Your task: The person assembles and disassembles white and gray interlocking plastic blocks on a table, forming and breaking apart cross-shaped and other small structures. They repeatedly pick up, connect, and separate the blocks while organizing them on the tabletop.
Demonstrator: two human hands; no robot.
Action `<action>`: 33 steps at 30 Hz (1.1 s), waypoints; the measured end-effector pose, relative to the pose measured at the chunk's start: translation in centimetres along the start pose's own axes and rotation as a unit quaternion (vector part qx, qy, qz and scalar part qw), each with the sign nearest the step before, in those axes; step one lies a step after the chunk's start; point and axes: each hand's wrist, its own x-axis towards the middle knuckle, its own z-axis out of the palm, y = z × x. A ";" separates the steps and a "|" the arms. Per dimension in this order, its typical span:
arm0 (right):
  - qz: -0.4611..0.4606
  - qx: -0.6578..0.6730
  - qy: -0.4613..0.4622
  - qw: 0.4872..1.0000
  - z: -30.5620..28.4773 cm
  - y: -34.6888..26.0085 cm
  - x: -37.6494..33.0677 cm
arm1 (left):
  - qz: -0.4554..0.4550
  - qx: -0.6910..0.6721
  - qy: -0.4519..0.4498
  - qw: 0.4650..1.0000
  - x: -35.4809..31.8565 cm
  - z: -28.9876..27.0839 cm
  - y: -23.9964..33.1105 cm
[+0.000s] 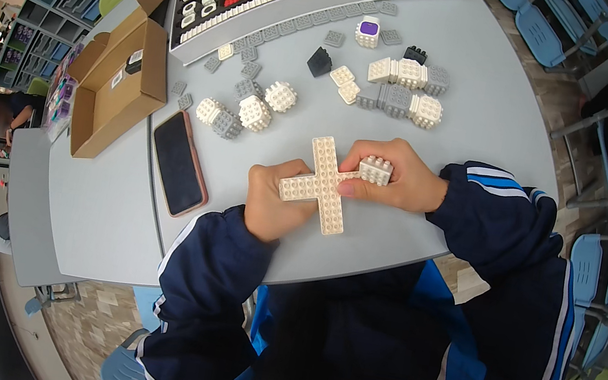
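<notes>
Near the table's front edge, a white cross-shaped studded building piece (320,186) is held between my two hands. My left hand (271,199) is closed around its left arm, thumb along the top. My right hand (399,175) grips its right side, thumb pressed on it near the middle. A small white studded block (376,170) sits at the right fingers; whether it is joined to the cross is hidden by them. Beyond my hands lie white and grey cubes (256,113) on the left and joined rows of white and grey cubes (407,74) on the right.
A smartphone (180,163) lies left of my left hand, beside an open cardboard box (122,93). A long tray (317,8) of coloured blocks stands at the back. Flat grey plates (334,39), a black wedge (319,62) and a purple-faced cube (367,31) are scattered before it.
</notes>
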 end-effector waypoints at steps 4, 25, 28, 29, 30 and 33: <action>0.012 -0.002 0.007 1.000 0.1 0.1 0.1 | -0.023 -0.004 -0.038 0.999 0.6 -0.7 0.3; 0.050 0.050 0.155 0.985 -4.1 -4.3 0.0 | 0.008 0.083 0.069 0.994 0.8 -1.6 -0.8; -0.051 -0.089 0.190 0.976 -3.6 -1.0 0.5 | 0.021 0.123 0.118 0.985 1.5 -1.5 -1.3; -0.017 -0.123 0.165 0.978 -3.7 -0.6 0.4 | 0.037 0.145 0.130 0.980 1.7 -1.4 -1.1; -0.009 -0.128 0.157 0.979 -3.4 -0.2 0.4 | 0.053 0.168 0.145 0.974 1.7 -1.5 -0.9; -0.027 -0.159 0.133 0.978 -2.5 1.2 0.6 | 0.059 0.197 0.149 0.967 2.0 -1.9 -0.4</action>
